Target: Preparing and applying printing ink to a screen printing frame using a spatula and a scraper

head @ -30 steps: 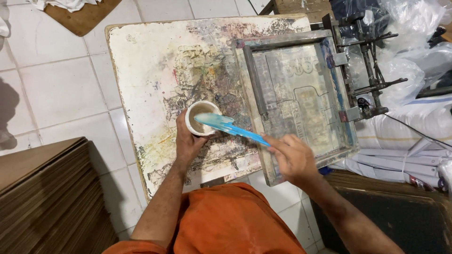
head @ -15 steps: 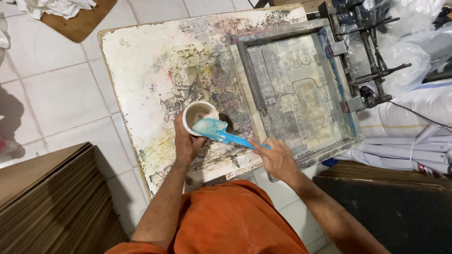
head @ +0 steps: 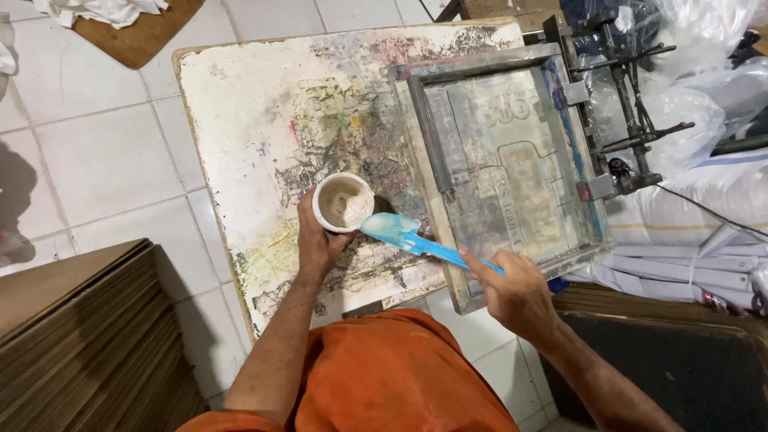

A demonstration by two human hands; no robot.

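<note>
The left hand (head: 318, 240) wraps its fingers around the side of a small round cup (head: 343, 202), white and smeared, that holds a thick, pale, pasty ink; the cup stands on the surface (head: 240, 120) just ahead of the palm. The right hand (head: 518, 294) is closed around the thin handle of a blue plastic spatula (head: 408, 238), whose broad, rounded blade (coated in a pale film) lies just beside the cup's rim, on its right; whether blade and rim touch cannot be told.

Beyond the right hand's knuckles lies a rectangular screen-printing frame (head: 512, 160), its border grey and crusted, its mesh translucent with faint boxy outlines showing through. Its far right edge is clamped in a dark metal hinge assembly (head: 628, 120) of rods and brackets. The surface under both hands is a flat board, once white, now cracked and mottled with dried streaks of many colours, densest around the cup.

Left of the left forearm, a stack of brown corrugated cardboard sheets (head: 72, 336) rises beside the white tiled floor (head: 96, 160). Right of the right arm lie clear crinkled plastic bags (head: 704, 88) and folded white cloth (head: 688, 240). The person's orange shirt (head: 392, 376) fills the space between the arms.
</note>
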